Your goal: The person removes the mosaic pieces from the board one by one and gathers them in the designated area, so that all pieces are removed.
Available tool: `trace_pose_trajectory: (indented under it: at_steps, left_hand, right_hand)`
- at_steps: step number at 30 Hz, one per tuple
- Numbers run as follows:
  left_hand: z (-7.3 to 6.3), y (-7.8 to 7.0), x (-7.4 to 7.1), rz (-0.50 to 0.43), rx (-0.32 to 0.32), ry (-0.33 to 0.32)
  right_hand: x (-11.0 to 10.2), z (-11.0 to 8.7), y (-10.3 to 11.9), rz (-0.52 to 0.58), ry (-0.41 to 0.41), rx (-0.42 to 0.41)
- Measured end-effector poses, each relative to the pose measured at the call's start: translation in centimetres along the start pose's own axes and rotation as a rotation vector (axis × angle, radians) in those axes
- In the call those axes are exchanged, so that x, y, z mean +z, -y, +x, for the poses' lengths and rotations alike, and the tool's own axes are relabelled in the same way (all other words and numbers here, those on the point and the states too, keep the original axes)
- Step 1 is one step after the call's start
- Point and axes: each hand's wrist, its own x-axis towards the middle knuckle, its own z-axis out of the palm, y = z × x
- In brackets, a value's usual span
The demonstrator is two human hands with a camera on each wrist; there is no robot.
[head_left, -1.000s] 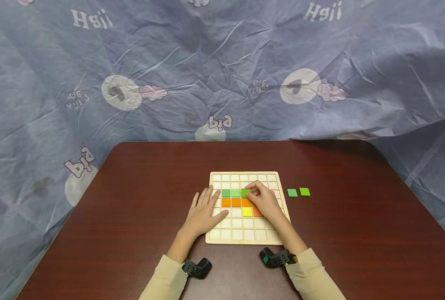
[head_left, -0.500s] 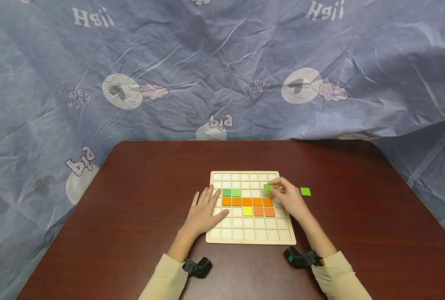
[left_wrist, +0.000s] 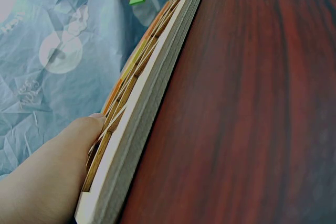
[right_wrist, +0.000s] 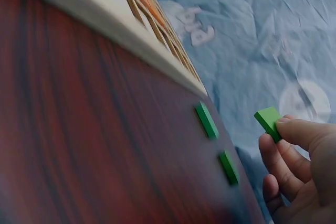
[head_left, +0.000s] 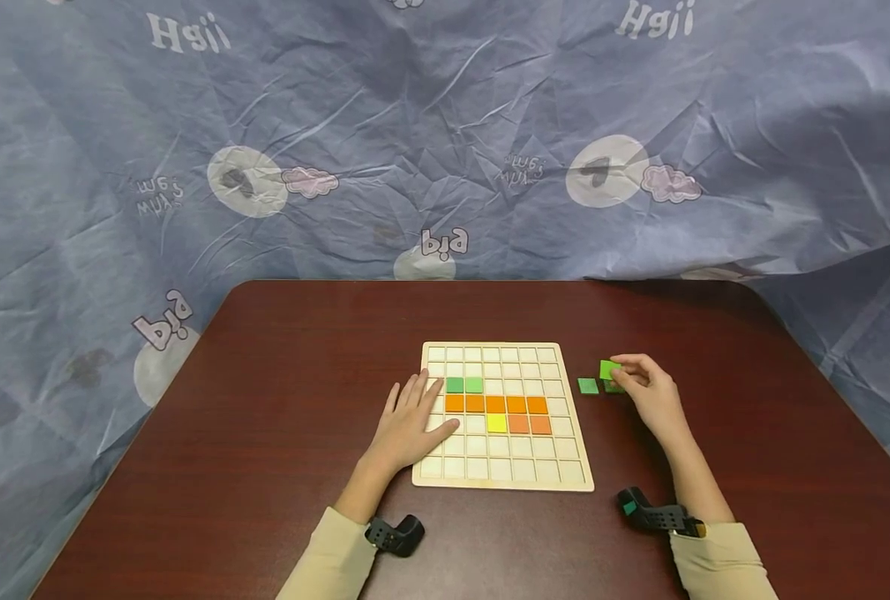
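My left hand lies with its fingers spread and straight on the left edge of the wooden grid board. In the left wrist view its thumb rests over the board's rim. Off the board's right side, my right hand pinches a bright green square tile between thumb and fingers. The right wrist view shows that held tile raised off the table. Beneath it lies a green tile, partly covered, and to its left a teal-green tile.
On the board sit two green tiles, a row of orange tiles, a yellow tile and two coral tiles. The board lies on a dark red-brown table. A blue printed cloth hangs behind.
The right hand has lifted a green tile from the board's third row and carried it right, past the board's edge, above the loose tiles. My left hand stays put.
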Motion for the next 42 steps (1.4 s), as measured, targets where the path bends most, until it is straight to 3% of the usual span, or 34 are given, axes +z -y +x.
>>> trace_pose_trajectory:
  at_steps: [7,12,18,27,42]
  left_hand:
    - [-0.1,-0.1,-0.1,-0.002,0.006,-0.013]
    - [-0.2,0.0,0.0,-0.042,0.037,-0.056]
    - [-0.2,-0.1,0.0,-0.018,0.017,-0.028]
    - [0.1,0.0,0.1,0.016,-0.009,0.001]
    - [0.0,0.0,0.0,0.004,-0.002,-0.008]
  right_hand:
    - [-1.7,-0.4,-2.0,-0.01,-0.113,0.067]
    - [-2.2,-0.7,-3.0,-0.122,-0.135,0.097]
    - [-2.2,-0.7,-3.5,-0.255,-0.107,0.081]
    - [-2.1,-0.7,-3.4,-0.327,-0.069,0.012]
    - [-1.9,-0.7,-3.6,-0.333,-0.044,0.006]
